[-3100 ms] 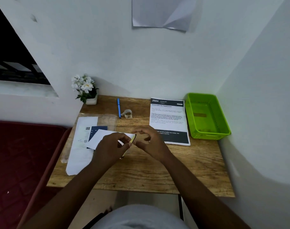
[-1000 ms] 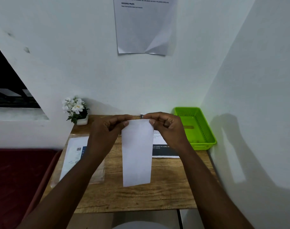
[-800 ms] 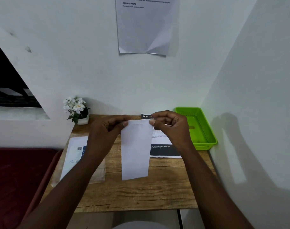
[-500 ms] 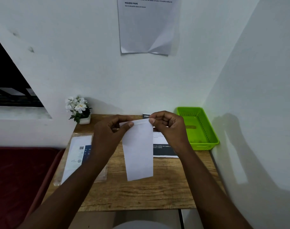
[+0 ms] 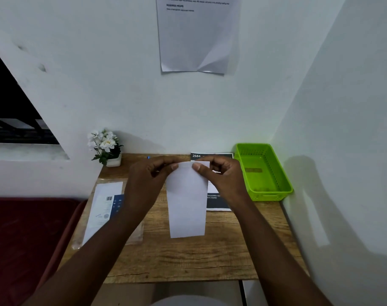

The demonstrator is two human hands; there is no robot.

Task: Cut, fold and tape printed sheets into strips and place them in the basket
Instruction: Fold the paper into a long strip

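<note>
A white paper strip [image 5: 187, 204] hangs upright above the wooden table [image 5: 188, 257], blank side toward me. My left hand [image 5: 147, 184] pinches its top left corner and my right hand [image 5: 221, 180] pinches the top edge near the middle. A printed sheet [image 5: 214, 199] with a dark header and footer lies flat behind the strip, mostly hidden by it and my right hand. The green basket [image 5: 285, 186] stands at the table's right rear, with a small brownish piece on its floor.
A clear sleeve with printed papers [image 5: 104, 208] lies on the table's left side. A small pot of white flowers [image 5: 106, 146] sits at the back left. A blue pen tip [image 5: 148, 157] shows behind my left hand. Walls close the back and right; a dark red surface [image 5: 22, 239] lies left.
Since three seconds ago the strip was lifted off the table and held upright. In the last second my right fingers slid leftward along its top edge, toward my left hand.
</note>
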